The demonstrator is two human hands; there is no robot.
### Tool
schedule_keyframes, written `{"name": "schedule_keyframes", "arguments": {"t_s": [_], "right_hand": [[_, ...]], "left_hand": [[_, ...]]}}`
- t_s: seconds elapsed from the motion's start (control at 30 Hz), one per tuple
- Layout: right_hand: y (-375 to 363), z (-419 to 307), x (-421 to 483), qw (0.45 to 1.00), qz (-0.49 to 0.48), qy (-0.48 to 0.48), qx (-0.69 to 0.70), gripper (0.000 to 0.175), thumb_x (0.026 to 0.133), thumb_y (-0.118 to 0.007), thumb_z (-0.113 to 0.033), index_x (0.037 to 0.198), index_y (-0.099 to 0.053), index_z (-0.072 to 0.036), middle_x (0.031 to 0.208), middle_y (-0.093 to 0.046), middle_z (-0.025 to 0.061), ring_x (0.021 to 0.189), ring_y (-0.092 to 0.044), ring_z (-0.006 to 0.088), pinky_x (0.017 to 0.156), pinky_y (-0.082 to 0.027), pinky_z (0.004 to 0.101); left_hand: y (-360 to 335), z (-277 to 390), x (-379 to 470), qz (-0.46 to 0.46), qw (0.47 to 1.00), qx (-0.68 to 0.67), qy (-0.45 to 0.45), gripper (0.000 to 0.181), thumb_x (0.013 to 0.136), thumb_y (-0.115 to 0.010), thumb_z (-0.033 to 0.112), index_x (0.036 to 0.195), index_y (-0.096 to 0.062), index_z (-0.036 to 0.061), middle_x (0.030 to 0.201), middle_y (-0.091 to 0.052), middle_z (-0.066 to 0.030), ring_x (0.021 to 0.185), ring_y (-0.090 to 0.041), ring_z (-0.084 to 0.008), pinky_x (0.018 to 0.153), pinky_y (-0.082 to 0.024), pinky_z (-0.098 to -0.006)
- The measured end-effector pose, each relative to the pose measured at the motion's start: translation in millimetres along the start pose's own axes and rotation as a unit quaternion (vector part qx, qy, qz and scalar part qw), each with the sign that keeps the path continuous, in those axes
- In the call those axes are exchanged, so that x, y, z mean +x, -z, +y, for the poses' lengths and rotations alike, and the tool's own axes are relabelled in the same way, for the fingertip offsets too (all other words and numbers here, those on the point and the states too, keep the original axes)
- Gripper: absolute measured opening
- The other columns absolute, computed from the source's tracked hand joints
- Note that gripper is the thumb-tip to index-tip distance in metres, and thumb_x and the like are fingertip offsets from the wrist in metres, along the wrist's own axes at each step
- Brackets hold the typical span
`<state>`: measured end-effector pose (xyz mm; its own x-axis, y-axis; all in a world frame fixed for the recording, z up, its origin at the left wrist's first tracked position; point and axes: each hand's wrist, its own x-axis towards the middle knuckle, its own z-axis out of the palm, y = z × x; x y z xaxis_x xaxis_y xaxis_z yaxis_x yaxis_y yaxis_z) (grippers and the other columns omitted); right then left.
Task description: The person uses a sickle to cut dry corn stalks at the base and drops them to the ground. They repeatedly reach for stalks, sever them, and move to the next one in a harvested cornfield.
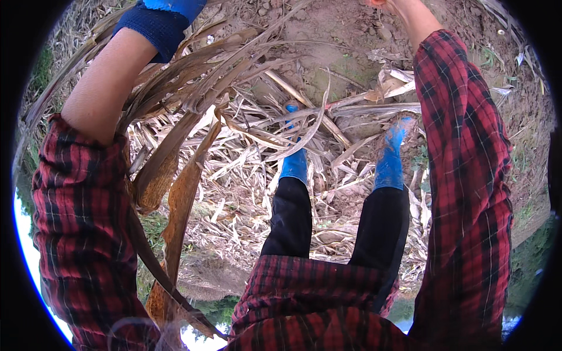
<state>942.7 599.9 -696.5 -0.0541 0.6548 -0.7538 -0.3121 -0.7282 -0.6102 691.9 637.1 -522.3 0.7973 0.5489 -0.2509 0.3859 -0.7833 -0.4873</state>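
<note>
My left hand [173,5] wears a blue work glove with a dark blue knitted cuff and is cut off by the top edge. Its fingers lie outside the picture. Long dry brown maize leaves [189,79] spread around the glove and under the forearm; whether the hand grips their stalks cannot be seen. At the top right, only a sliver of my bare right hand [381,2] shows above the wrist, over reddish soil. What it touches is out of view. A large curled brown leaf [182,206] hangs near my left sleeve.
Dry maize husks and leaves [237,158] litter the ground around my blue boots [293,164]. A pale dry stalk [290,87] lies slantwise before the boots, and more leaves cross the soil [329,26]. Green weeds [423,158] grow beside the right boot.
</note>
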Motion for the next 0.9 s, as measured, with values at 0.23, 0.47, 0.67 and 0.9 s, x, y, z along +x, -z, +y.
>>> {"name": "schedule_keyframes", "arguments": {"t_s": [0.23, 0.47, 0.67, 0.9], "right_hand": [[82.7, 56.3, -247.8, 0.955, 0.052, -0.044, 0.29, 0.022, 0.094, -0.043, -0.028, 0.092, -0.045, -0.006, 0.066, -0.041, -0.0027, 0.047, -0.034, 0.0024, 0.041, -0.029, 0.017], [110.3, 143.9, -411.6, 0.962, 0.174, -0.092, 0.189, 0.023, 0.092, -0.049, -0.026, 0.099, -0.049, -0.004, 0.065, -0.044, 0.0001, 0.05, -0.044, 0.0079, 0.045, -0.043, 0.0237], [38.6, 164.5, -375.5, 0.983, 0.07, -0.139, -0.1, 0.019, 0.087, -0.054, -0.019, 0.099, -0.052, -0.003, 0.06, -0.047, -0.0013, 0.049, -0.045, 0.0073, 0.043, -0.039, 0.0244], [-59.7, 173.1, -233.5, 0.988, -0.002, -0.157, -0.006, 0.026, 0.09, -0.051, -0.029, 0.096, -0.046, -0.004, 0.055, -0.045, 0.0019, 0.037, -0.043, 0.0115, 0.033, -0.038, 0.0279]], "left_hand": [[64.2, -50.3, 5.8, -0.327, 0.943, -0.053, 0.026, 0.04, 0.085, -0.048, 0.025, 0.121, -0.047, 0.008, 0.104, -0.058, -0.0199, 0.094, -0.057, -0.0323, 0.073, -0.048, -0.0407], [79.1, 40.7, -121.7, -0.276, 0.938, -0.124, -0.171, 0.053, 0.072, -0.061, 0.044, 0.116, -0.053, 0.0159, 0.106, -0.056, -0.0162, 0.081, -0.061, -0.0303, 0.059, -0.047, -0.0409], [15.3, 50.4, -214.4, -0.286, 0.915, 0.178, -0.221, 0.08, 0.076, -0.058, 0.041, 0.14, -0.021, 0.0123, 0.121, -0.04, -0.0135, 0.074, -0.053, -0.0203, 0.043, -0.041, -0.0329], [-35.8, 38.4, -249.1, -0.161, 0.793, 0.507, -0.296, 0.076, 0.075, -0.05, -0.007, 0.14, -0.014, 0.0033, 0.059, -0.035, 0.0024, 0.046, -0.037, -0.0055, 0.038, -0.035, -0.0233]]}}
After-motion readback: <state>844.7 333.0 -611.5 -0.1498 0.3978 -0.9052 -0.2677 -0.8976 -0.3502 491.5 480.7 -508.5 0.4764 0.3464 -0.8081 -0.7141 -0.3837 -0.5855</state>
